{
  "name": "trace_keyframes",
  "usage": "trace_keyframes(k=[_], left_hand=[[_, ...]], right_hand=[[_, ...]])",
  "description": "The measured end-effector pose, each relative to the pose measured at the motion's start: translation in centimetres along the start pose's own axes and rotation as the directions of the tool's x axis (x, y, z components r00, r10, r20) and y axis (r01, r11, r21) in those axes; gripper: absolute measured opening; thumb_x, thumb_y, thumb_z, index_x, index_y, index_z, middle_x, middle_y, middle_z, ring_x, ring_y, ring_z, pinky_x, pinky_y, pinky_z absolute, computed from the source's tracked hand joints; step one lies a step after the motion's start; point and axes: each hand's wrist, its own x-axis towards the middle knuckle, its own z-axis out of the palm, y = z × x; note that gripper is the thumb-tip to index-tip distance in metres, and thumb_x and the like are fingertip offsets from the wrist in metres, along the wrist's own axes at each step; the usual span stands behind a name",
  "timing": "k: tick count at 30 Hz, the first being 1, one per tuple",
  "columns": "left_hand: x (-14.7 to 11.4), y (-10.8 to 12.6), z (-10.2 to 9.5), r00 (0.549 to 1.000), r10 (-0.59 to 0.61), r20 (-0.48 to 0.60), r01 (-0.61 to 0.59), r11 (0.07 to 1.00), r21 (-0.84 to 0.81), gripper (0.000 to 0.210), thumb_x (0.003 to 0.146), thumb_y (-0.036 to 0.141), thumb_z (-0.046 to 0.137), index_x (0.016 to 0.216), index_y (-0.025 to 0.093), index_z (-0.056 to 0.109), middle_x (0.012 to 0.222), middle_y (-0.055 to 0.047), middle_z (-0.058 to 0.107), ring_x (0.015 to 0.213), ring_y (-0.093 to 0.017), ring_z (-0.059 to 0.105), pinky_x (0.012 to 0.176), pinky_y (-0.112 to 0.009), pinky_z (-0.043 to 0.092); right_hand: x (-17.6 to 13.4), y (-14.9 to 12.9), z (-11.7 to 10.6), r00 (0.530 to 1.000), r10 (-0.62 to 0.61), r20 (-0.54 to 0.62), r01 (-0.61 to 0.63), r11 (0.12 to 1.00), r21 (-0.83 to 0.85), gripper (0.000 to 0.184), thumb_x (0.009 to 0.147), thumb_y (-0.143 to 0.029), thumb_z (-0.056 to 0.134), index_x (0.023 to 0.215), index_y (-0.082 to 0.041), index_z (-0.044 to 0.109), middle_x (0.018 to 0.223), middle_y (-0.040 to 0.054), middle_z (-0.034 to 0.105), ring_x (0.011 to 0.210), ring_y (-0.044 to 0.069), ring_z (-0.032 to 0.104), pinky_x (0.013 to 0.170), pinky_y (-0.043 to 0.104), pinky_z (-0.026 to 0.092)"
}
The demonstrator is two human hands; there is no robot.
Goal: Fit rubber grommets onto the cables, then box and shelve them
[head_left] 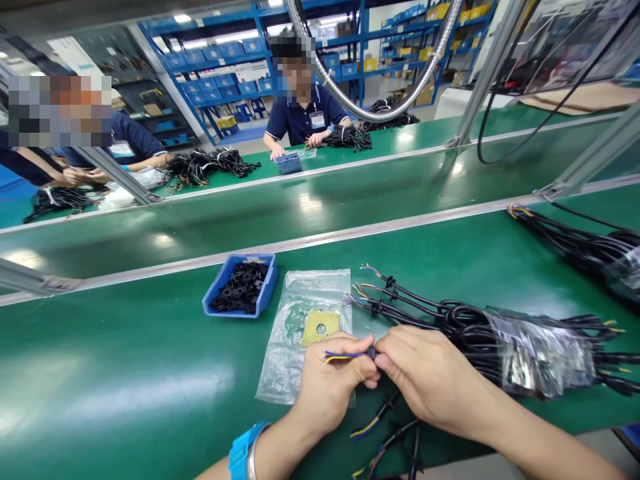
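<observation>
Cable end (371, 352) you're pinching, left hand (331, 379) and right hand (429, 375) nearly closed, is risking bent wires (342, 359) from overpushing.

To the right of the blue bin (267, 291) and nearer the body, the left hand (330, 373) and right hand (425, 373) meet almost fingertip to fingertip, each in a thumb-and-index pinch. The left forearm (283, 430) reaches up from the bin's near side; the right forearm (525, 420) slants in from farther right of it.
</observation>
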Motion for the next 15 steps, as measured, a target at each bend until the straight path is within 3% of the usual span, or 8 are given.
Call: trace_keyframes(k=[4, 7, 11, 15], left_hand=[[0.43, -0.35, 0.07, 0.994, -0.105, -0.039, 0.098, 0.983, -0.156, 0.02, 0.064, 0.026, 0.082, 0.081, 0.019, 0.077, 0.058, 0.001, 0.064, 0.047, -0.009, 0.063, 0.045, -0.016, 0.052], [0.4, -0.42, 0.33, 0.999, -0.05, -0.005, 0.049, 0.982, -0.181, 0.023, 0.059, 0.02, 0.085, 0.08, 0.02, 0.077, 0.063, 0.001, 0.065, 0.048, -0.011, 0.064, 0.047, -0.019, 0.053], [0.03, -0.37, 0.49, 0.999, 0.047, 0.012, -0.046, 0.996, -0.079, 0.026, 0.059, 0.014, 0.082, 0.083, 0.025, 0.077, 0.072, 0.0, 0.067, 0.051, -0.01, 0.063, 0.049, -0.02, 0.053], [0.14, -0.09, 0.36, 0.995, 0.099, 0.03, -0.101, 0.991, 0.09, 0.025, 0.057, 0.013, 0.083, 0.08, 0.023, 0.078, 0.066, 0.0, 0.065, 0.053, -0.009, 0.061, 0.051, -0.019, 0.051]], right_hand=[[-0.17, 0.3, -0.24, 0.998, 0.012, -0.056, -0.014, 0.999, -0.031, 0.016, 0.093, -0.017, 0.04, 0.087, -0.015, 0.054, 0.073, 0.0039, 0.053, 0.067, 0.016, 0.046, 0.06, 0.029, 0.037], [-0.25, 0.35, 0.0, 0.995, -0.02, -0.094, 0.018, 1.0, -0.016, 0.02, 0.092, -0.011, 0.037, 0.079, -0.016, 0.052, 0.069, 0.0036, 0.051, 0.063, 0.015, 0.043, 0.057, 0.029, 0.036], [-0.31, 0.18, 0.42, 0.996, -0.047, -0.076, 0.05, 0.998, 0.026, 0.021, 0.089, -0.008, 0.036, 0.073, -0.018, 0.047, 0.066, 0.0023, 0.049, 0.061, 0.014, 0.043, 0.057, 0.028, 0.035], [-0.33, 0.2, 0.4, 1.0, -0.021, -0.007, 0.021, 0.998, 0.057, 0.021, 0.088, -0.008, 0.034, 0.074, -0.018, 0.046, 0.067, 0.0012, 0.049, 0.06, 0.014, 0.042, 0.057, 0.028, 0.034]])
